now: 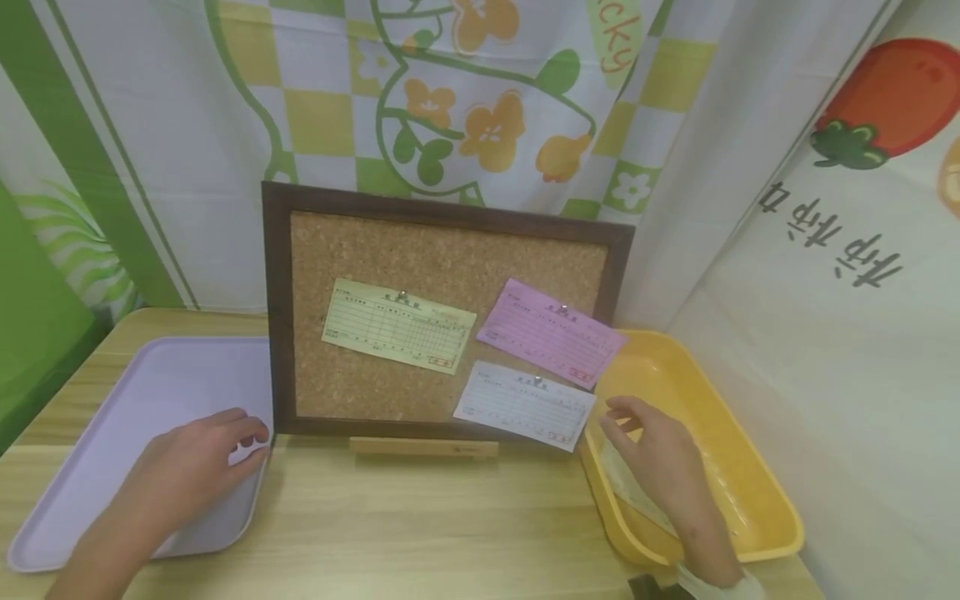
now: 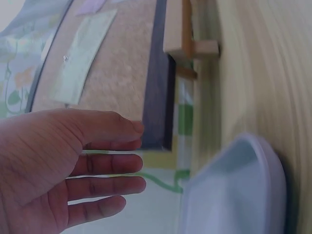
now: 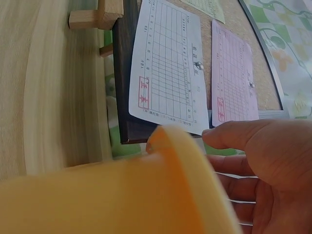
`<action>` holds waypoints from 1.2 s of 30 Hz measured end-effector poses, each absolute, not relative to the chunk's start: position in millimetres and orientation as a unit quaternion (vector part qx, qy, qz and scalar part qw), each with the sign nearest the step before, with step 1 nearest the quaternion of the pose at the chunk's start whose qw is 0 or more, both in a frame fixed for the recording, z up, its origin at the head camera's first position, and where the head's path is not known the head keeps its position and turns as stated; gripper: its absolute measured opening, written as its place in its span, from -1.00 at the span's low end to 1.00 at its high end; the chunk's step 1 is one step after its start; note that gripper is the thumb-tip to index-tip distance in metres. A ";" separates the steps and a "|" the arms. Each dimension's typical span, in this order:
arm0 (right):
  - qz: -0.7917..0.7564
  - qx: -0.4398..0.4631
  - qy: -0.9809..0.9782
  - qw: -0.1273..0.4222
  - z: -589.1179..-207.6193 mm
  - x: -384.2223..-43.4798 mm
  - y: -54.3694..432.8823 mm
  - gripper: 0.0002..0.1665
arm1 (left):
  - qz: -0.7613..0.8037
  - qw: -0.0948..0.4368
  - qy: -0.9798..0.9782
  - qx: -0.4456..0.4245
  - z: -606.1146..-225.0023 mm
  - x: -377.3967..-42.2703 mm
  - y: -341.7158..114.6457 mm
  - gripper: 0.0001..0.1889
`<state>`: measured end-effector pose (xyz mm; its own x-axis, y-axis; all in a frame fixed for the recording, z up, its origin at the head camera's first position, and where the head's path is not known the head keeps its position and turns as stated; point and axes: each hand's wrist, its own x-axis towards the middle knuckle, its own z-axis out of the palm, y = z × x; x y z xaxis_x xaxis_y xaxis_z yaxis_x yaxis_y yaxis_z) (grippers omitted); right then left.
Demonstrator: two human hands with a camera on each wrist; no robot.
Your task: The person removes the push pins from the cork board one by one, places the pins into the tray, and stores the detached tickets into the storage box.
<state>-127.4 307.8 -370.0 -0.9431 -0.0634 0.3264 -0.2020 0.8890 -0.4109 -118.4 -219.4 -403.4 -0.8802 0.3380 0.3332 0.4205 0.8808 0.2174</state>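
A cork board [image 1: 360,242] in a dark brown frame stands upright, with a yellow slip [image 1: 399,326], a pink slip [image 1: 551,332] and a white slip [image 1: 525,405] pinned to it. All three slips hang tilted, and the white one overlaps the lower frame. My left hand [image 1: 187,458] hovers over the lilac tray [image 1: 82,492] by the board's lower left corner, fingers loosely bent and holding nothing. Close to the white slip's right edge is my right hand [image 1: 660,450], above the yellow tray [image 1: 772,517], also holding nothing; its thumb [image 3: 229,134] appears near the slip's lower corner.
A wooden stand [image 1: 423,447] supports the board on the wood-grain table [image 1: 420,533]. Inside the yellow tray lies a pale paper slip [image 1: 637,487], partly behind my right hand. A patterned curtain [image 1: 322,125] hangs behind the board, and a printed white cloth [image 1: 840,333] at the right.
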 end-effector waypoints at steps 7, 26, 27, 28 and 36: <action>0.249 0.061 -0.958 0.132 -368.6 -133.0 301.7 -0.58 | -0.146 0.184 -0.946 -0.226 -397.9 -117.5 -198.6 -0.89; 0.275 0.031 -0.949 0.149 -376.2 -145.9 294.1 -0.70 | -0.157 0.159 -0.939 -0.262 -394.1 -120.0 -168.1 -0.85; 0.276 0.030 -0.948 0.153 -376.3 -146.0 294.0 -0.72 | -0.158 0.156 -0.939 -0.264 -394.1 -120.3 -166.4 -0.85; 0.278 0.029 -0.947 0.156 -376.3 -145.6 294.3 -0.72 | -0.157 0.153 -0.939 -0.266 -394.3 -120.8 -164.3 -0.85; 0.296 0.045 -0.941 0.157 -374.8 -145.3 295.8 -0.87 | -0.165 0.162 -0.923 -0.307 -396.4 -126.0 -143.6 -0.86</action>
